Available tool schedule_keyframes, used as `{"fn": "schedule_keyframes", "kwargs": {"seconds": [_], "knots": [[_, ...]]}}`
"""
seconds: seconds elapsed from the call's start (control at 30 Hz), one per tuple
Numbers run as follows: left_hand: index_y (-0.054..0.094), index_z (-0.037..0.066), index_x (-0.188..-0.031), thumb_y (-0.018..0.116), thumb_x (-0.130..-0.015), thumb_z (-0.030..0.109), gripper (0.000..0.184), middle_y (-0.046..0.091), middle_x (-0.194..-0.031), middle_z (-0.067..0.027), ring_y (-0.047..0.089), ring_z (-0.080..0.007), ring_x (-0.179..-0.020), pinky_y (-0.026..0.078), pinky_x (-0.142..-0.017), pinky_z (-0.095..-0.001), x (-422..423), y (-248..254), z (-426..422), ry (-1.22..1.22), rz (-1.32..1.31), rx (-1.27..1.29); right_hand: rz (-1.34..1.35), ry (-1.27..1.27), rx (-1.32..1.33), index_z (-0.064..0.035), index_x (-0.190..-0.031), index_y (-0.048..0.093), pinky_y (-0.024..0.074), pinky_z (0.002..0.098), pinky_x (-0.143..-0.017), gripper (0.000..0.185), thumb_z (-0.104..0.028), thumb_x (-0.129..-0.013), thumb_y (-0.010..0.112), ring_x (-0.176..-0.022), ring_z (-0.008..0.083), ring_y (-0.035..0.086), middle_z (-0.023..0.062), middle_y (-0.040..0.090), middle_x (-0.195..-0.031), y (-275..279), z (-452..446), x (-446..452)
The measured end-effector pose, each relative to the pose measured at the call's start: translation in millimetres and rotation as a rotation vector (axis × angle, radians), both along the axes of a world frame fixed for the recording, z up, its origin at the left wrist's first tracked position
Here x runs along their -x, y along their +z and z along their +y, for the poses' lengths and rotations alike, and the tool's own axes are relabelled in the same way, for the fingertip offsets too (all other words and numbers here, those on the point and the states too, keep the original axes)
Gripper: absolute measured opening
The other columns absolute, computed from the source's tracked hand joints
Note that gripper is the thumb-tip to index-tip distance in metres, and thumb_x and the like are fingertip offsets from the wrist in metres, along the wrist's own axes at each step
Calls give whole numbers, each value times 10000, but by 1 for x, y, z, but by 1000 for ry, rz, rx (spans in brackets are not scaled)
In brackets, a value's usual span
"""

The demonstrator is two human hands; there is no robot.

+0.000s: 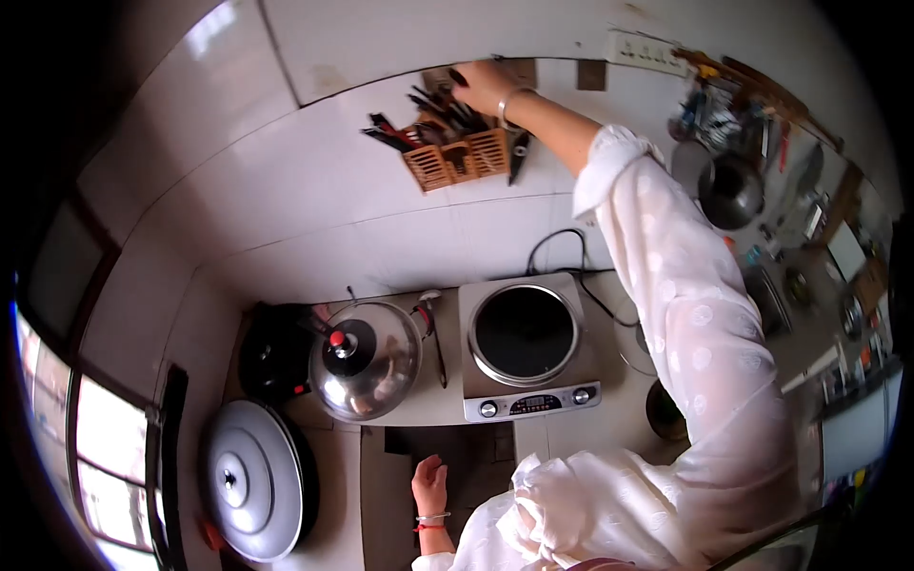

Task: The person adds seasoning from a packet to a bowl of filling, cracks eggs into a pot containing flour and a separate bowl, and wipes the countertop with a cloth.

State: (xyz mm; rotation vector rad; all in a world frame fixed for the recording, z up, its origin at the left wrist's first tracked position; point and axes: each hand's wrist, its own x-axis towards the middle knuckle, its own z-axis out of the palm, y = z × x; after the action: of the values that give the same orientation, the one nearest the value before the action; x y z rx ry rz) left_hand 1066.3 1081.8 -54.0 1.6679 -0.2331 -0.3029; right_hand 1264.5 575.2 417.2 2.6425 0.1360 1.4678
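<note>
My right hand (484, 86) reaches up to the wall, at the top of a brown slatted utensil basket (461, 160). Its fingers are bent around the dark end of an item among the handles; what it is I cannot make out. Black and red handles (388, 131) stick up from the basket's left part. My left hand (430, 485) hangs low in front of the counter, fingers loosely curled, touching nothing visible. Below the basket, an induction cooker (526, 333) with a round black plate stands on the counter. Left of it is a shiny domed lid (381, 366) with a red-topped knob.
A large grey lid (249, 481) lies at the lower left, beside a black appliance (276, 352). A ladle (438, 333) rests near the cooker. A black cord (583, 262) runs behind it. Pans (733, 190) and tools hang at right, above a sink (766, 297).
</note>
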Motion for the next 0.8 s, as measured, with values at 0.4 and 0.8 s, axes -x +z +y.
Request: {"fn": "schedule_keyframes", "kwargs": {"seconds": [0.4, 0.8], "knots": [[560, -71, -1130, 542, -907, 0, 235, 635, -1045, -129, 634, -194, -948, 498, -856, -291, 29, 70, -136, -708, 18, 48, -152, -56, -252, -45, -834, 556, 475, 322, -562, 220, -221, -923, 457, -604, 206, 597, 112, 622, -730, -15, 39, 406], [582, -23, -1145, 539, -883, -9, 265, 660, -988, -59, 612, -121, -896, 488, -791, -251, 316, 59, -267, -1392, 359, -303, -1203, -598, -1576, -127, -707, 489, 230, 244, -391, 301, -287, -960, 516, -407, 66, 328, -20, 440, -545, -350, 134, 929]]}}
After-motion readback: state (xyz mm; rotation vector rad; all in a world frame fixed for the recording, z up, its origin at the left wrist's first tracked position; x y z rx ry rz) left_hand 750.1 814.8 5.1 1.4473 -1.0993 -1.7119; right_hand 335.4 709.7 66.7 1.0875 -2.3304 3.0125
